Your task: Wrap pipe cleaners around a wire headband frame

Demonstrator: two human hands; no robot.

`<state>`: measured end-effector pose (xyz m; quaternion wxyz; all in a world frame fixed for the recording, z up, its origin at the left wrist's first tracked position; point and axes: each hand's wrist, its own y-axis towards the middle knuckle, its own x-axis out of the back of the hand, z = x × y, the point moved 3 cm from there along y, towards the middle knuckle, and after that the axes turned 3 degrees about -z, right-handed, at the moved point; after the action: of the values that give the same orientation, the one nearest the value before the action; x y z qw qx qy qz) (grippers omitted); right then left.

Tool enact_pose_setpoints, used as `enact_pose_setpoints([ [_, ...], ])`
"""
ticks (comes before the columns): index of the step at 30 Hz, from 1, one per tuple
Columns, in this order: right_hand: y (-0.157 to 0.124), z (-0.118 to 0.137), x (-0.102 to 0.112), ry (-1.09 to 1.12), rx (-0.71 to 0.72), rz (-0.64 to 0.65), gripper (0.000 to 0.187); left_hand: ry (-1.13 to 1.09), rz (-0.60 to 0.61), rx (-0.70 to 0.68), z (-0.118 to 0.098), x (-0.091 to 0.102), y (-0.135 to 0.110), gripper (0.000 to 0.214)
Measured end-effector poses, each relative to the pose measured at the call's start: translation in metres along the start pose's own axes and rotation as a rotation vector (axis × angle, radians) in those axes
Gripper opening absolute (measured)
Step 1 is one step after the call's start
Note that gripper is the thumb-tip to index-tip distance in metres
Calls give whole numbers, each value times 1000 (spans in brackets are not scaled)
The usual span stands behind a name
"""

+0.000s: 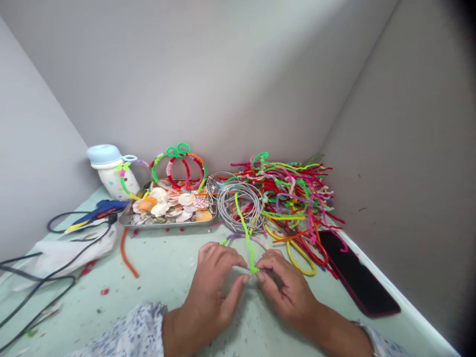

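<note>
My left hand [213, 285] and my right hand [284, 285] meet at the table's middle front, fingertips pinched together on a lime green pipe cleaner [245, 230]. The green strand runs up and away from my fingers toward the coil of grey wire hoops [240, 206]. A lilac pipe-cleaner arc [241, 238] curves just behind both hands; whether my fingers also grip it I cannot tell.
A metal tray [167, 221] of seashells sits behind my left hand, wrapped hoops [178, 166] and a white jug [113, 173] beyond it. A heap of coloured pipe cleaners [290, 193] lies back right. A dark phone [357, 277] lies right; glue gun [100, 208] and cables left.
</note>
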<state>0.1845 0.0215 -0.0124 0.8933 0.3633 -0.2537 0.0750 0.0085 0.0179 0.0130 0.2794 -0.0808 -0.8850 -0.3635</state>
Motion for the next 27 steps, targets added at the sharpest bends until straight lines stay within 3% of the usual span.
enact_pose_setpoints([
  [5, 2, 4, 0, 13, 2, 17, 9, 87, -23, -99, -1, -1, 3, 17],
  [27, 4, 8, 2, 66, 7, 87, 12, 136, -143, -235, -5, 7, 7, 19],
])
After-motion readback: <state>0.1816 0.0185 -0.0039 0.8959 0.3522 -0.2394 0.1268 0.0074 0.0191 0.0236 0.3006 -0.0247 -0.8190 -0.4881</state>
